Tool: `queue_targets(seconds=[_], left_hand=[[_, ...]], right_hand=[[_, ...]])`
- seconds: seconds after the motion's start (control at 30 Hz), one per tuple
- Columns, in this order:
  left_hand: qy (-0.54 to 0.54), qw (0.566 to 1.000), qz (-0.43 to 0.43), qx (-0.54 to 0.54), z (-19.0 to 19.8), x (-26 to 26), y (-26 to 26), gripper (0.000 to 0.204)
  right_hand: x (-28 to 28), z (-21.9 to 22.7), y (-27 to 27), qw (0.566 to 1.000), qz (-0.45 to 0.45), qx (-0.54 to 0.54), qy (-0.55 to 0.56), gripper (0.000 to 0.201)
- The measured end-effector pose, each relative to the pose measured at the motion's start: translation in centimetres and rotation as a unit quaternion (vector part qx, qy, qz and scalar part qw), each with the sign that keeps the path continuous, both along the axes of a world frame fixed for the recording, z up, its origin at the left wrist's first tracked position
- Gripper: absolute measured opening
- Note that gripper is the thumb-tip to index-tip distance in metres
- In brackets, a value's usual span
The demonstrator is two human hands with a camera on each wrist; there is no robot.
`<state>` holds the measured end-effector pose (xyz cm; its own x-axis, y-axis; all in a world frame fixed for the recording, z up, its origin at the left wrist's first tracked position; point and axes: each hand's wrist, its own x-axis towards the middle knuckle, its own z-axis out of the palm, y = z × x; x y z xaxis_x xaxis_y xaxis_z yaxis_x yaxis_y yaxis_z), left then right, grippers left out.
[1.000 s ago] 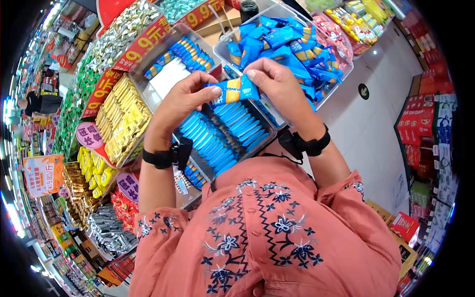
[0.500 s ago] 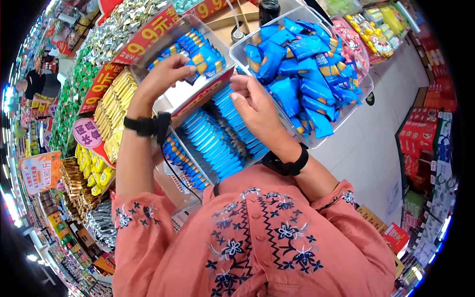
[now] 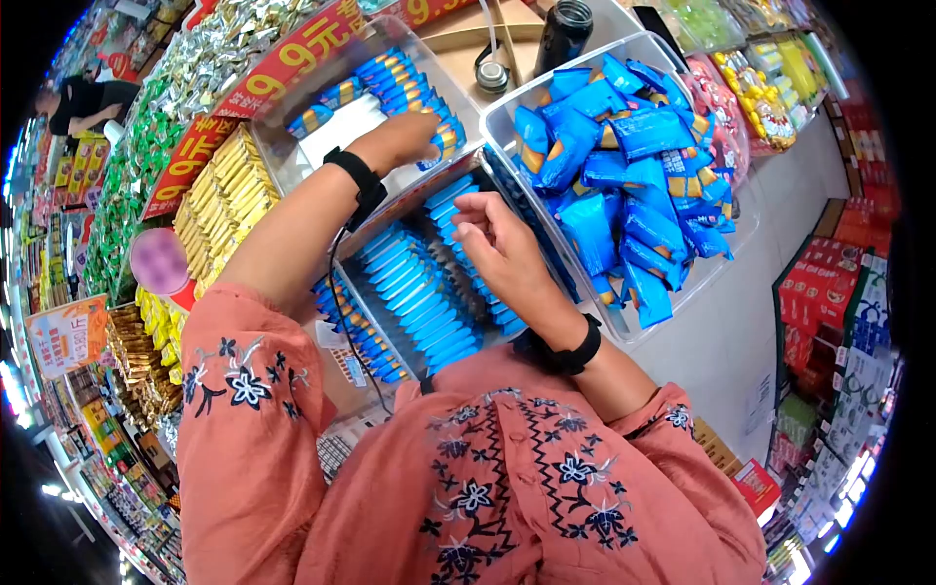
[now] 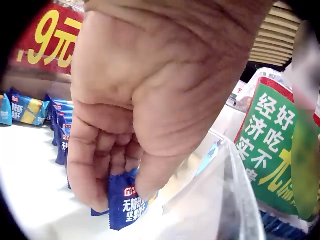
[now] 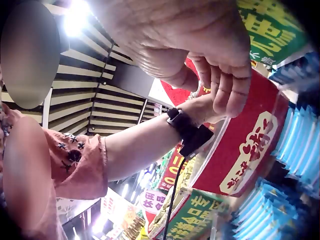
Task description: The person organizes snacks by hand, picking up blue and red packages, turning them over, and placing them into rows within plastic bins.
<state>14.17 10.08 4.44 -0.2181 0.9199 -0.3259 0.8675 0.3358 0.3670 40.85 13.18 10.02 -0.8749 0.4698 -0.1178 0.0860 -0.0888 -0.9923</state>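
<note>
Left wrist view: left hand [image 4: 150,115], fingers clamped on blue packet [image 4: 125,202] inside clear bin [image 4: 220,200]. Best stood upright against the row [image 4: 60,135], then released. Right hand [image 3: 492,244], fingers loosely curled, empty, above tray [image 3: 419,292].

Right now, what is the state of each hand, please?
Left hand: pinches a blue snack packet inside the clear bin.
Right hand: fingers loosely curled, holds nothing.
</note>
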Motion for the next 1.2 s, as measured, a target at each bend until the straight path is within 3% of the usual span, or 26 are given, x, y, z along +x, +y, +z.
queue_targets(seconds=[0.07,0.23,0.5,0.87,0.97,1.07,1.2], left_hand=[[0.045,0.998,-0.035,0.002,-1.4,-0.6,0.1,0.035],[0.11,0.987,-0.043,-0.11,1.1,1.0,1.5,0.027],[0.124,0.987,-0.091,-0.049,-0.5,0.3,1.2,0.029],[0.154,0.981,-0.103,-0.061,-2.5,-0.1,1.4,0.028],[0.104,0.987,-0.079,-0.089,1.4,0.2,1.6,0.033],[0.101,0.994,-0.018,-0.039,3.0,-0.5,1.7,0.031],[0.12,0.989,0.052,0.074,10.2,0.7,1.3,0.027]], right_hand=[[-0.2,-0.3,0.0,1.0,0.003,-0.009,-0.004,0.028],[-0.2,-0.9,0.3,1.0,0.023,-0.009,-0.018,0.026],[-0.3,-0.7,0.4,0.997,0.046,-0.045,-0.051,0.021],[-0.4,-0.7,0.2,0.992,0.069,-0.073,-0.07,0.019],[0.0,-1.5,0.1,0.994,0.086,-0.029,-0.068,0.019],[0.3,-1.4,-0.5,0.995,0.083,-0.04,-0.038,0.019],[0.7,0.1,-0.7,0.994,0.106,0.0,-0.01,0.018]])
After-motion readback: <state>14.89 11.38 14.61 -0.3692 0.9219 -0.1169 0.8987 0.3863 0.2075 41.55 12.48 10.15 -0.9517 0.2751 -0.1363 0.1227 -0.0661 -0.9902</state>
